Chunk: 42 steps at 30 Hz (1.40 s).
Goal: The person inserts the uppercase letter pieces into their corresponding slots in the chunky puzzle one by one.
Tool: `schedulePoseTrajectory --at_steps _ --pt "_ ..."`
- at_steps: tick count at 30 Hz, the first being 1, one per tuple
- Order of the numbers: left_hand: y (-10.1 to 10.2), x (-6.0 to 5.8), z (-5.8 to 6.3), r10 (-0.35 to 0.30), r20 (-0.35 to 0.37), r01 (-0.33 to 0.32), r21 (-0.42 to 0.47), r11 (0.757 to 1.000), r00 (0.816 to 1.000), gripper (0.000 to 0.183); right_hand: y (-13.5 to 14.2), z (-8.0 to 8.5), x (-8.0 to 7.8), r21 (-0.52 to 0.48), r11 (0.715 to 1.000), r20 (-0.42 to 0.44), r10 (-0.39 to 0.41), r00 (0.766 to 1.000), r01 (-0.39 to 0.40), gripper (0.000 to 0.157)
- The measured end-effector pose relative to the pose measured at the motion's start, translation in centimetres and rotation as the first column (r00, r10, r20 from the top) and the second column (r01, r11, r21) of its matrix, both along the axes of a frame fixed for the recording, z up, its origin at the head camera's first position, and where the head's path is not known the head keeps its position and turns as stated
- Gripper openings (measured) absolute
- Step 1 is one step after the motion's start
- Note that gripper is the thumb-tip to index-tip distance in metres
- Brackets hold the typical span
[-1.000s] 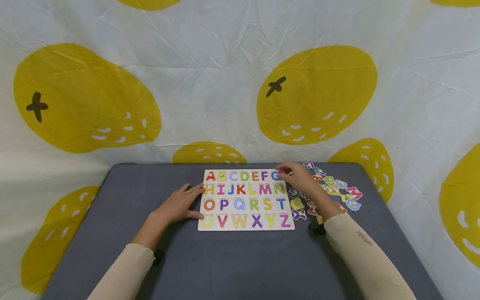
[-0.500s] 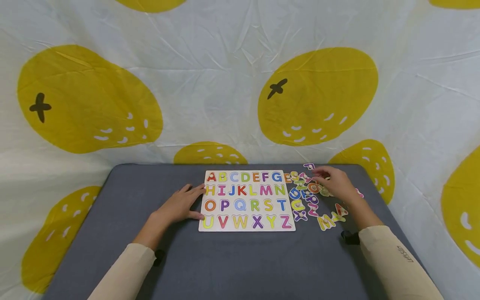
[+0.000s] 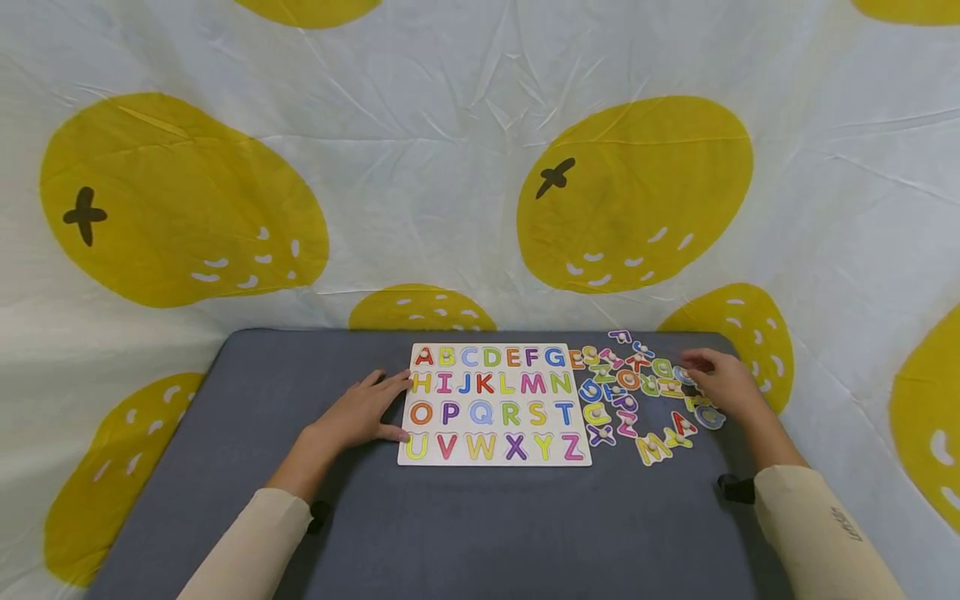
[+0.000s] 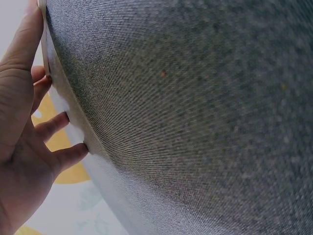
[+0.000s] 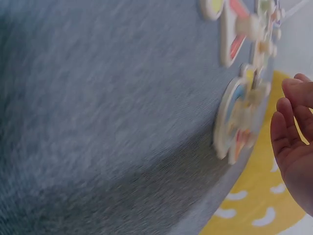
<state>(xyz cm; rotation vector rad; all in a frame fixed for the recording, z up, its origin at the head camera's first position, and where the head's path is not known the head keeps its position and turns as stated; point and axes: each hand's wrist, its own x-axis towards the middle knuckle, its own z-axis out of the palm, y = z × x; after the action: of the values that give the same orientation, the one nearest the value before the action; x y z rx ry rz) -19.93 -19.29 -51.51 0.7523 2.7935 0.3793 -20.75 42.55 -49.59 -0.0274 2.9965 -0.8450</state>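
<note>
Alphabet puzzle board [image 3: 495,425], one, pale, flat on the table, near its far side: capital letters in four coloured rows, A to Z. Knobbed pieces A [image 3: 423,357] and B [image 3: 447,357] sit in their places at the top left.

Loose letter pieces [image 3: 628,380], many, multicoloured, knobbed: scattered and crowded together on the table to the right of the board, some overlapping. Among them, a purple X [image 3: 601,435] just beside the board's lower right, an orange E [image 3: 577,359] at its upper right, and a purple F [image 3: 620,337] at the far side of the group.

Left hand [image 3: 363,410]: fingers extended and spread, thumb and fingertips touching the board's left edge, grasping nothing.

Right hand [image 3: 722,382]: raised at the right end of the loose pieces, fingers loosely bent, released; fingertips apart from the pieces in the wrist view. A round blue piece [image 3: 709,417] lies just beside it.

Table [image 3: 480,533]: covered in dark grey cloth. Backdrop [image 3: 420,183]: white, creased, printed with yellow fruit shapes.

Sleeves [image 3: 240,542]: beige, lettering on the right one.
</note>
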Motion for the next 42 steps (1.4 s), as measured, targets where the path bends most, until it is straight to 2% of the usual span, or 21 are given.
schedulePoseTrajectory --at_steps 9,14,18,26,33,37,42 --pt "0.1 0.1 0.2 0.012 0.007 -0.012 -0.001 1.000 1.000 0.100 1.2 -1.0 -0.4 0.052 0.999 0.065 -0.014 0.998 0.011 0.035" --pt "0.1 0.1 0.1 0.015 0.010 -0.015 -0.002 1.000 1.000 0.099 1.5 -1.8 -1.0 0.130 0.991 0.050 -0.003 0.999 -0.003 0.030" --pt "0.0 0.1 0.1 0.013 0.006 -0.013 -0.008 1.000 1.000 0.099 1.5 -2.0 -1.2 0.154 0.988 0.030 0.002 1.000 -0.007 0.026" --pt "0.0 0.3 0.5 -0.016 -0.018 0.016 0.024 1.000 1.000 0.097 1.2 -1.2 -1.1 0.150 0.989 -0.042 0.004 0.999 0.003 0.018" --pt "0.1 0.3 0.6 -0.005 -0.006 0.005 0.020 1.000 1.000 0.097 0.8 -0.1 -1.1 0.115 0.993 -0.005 0.001 1.000 -0.001 0.021" --pt "0.0 0.2 0.6 -0.007 -0.009 0.007 0.018 1.000 1.000 0.097 -0.4 0.4 -1.1 0.128 0.991 -0.033 0.034 0.999 -0.029 0.022" --pt "0.0 0.1 0.5 -0.005 -0.001 0.005 0.009 1.000 1.000 0.099 -1.9 0.1 -1.2 0.098 0.993 -0.038 0.071 0.997 -0.067 0.022"
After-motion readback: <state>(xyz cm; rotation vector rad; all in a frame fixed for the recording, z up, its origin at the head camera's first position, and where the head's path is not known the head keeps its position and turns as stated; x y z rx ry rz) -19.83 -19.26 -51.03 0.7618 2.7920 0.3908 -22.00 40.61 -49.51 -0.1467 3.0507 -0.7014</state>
